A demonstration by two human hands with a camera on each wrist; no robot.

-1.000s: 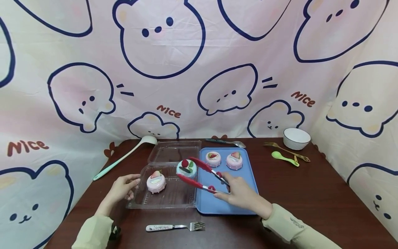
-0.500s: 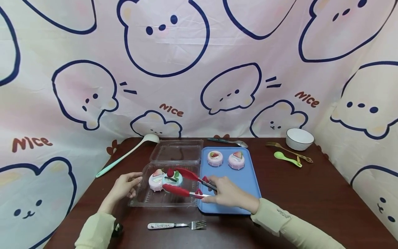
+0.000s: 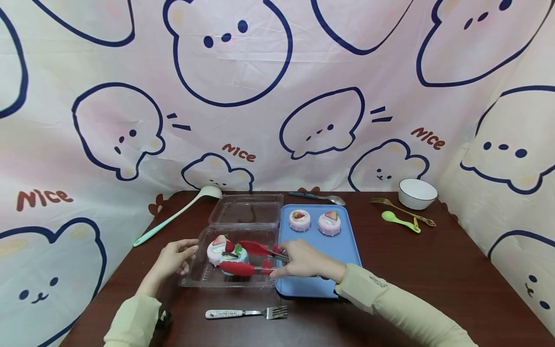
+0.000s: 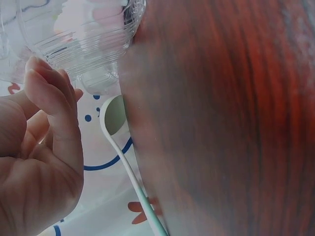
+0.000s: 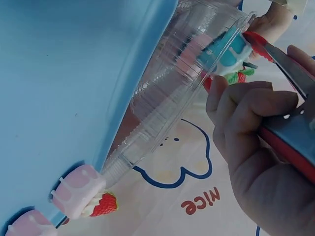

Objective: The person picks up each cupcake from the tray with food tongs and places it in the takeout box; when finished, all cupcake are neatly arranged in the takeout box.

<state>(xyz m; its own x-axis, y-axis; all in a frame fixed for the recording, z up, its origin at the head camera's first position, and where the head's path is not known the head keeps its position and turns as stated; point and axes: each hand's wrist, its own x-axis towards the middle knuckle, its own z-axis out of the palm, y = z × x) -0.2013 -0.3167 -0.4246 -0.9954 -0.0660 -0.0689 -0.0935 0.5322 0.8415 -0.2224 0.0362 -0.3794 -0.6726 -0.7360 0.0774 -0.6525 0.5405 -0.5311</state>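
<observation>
Blue cake [image 3: 240,256] between my red tongs [image 3: 236,269], inside the clear container [image 3: 243,284]

Along the left edge of the worktop [image 3: 390,270] lies a ladle [image 3: 184,209], its bowl end by the back left corner. Near that edge, my left hand [image 3: 173,259] sits just beside the container's left side, fingers loosely bent with nothing in them; whether they touch the plastic I cannot tell. The container's walls look thin, so I'd expect them to flex and slide; the rim seems the best place to steady it.

In its left half stands a pink cake [image 3: 214,254]. Immediately to the right, the blue cake is caught between the tong heads; I can't see whether its base rests on the floor or whether the cakes touch. I'd judge it light, firm enough for a soft squeeze, and slick on its smooth side. Low on that side, opposite faces, is where I'd take hold, clear of the berry and leaf on top, which look easy to knock.

My right hand [image 3: 303,259] has its fingers wrapped round the tong handles, above the blue tray [image 3: 303,285]. Towards the tray's back edge sit one strawberry-topped cake [image 3: 299,220] and, right of it, its neighbour [image 3: 329,224]. A white bowl [image 3: 417,194] stands at the worktop's back right corner.
</observation>
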